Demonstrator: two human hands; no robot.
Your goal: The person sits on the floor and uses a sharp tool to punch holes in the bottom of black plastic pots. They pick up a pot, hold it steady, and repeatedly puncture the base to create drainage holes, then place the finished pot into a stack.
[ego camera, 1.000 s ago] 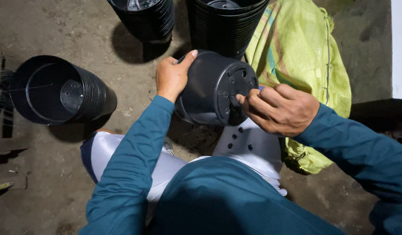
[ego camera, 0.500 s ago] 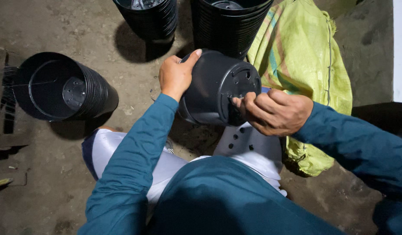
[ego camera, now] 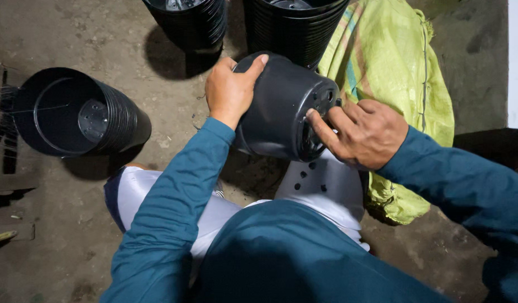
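A black plastic plant pot [ego camera: 281, 112] is held tipped on its side near the scene's middle, its slotted base facing right and its open mouth left.

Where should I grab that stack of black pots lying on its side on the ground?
Probably by the rim of the stack, coming from the left. It lies tipped over with its open mouth facing that way, so fingers can hook inside the rim with the thumb outside. The ribbed round wall looks too wide for one hand.

Black pot [ego camera: 278, 109] between both hands [ego camera: 295, 112]
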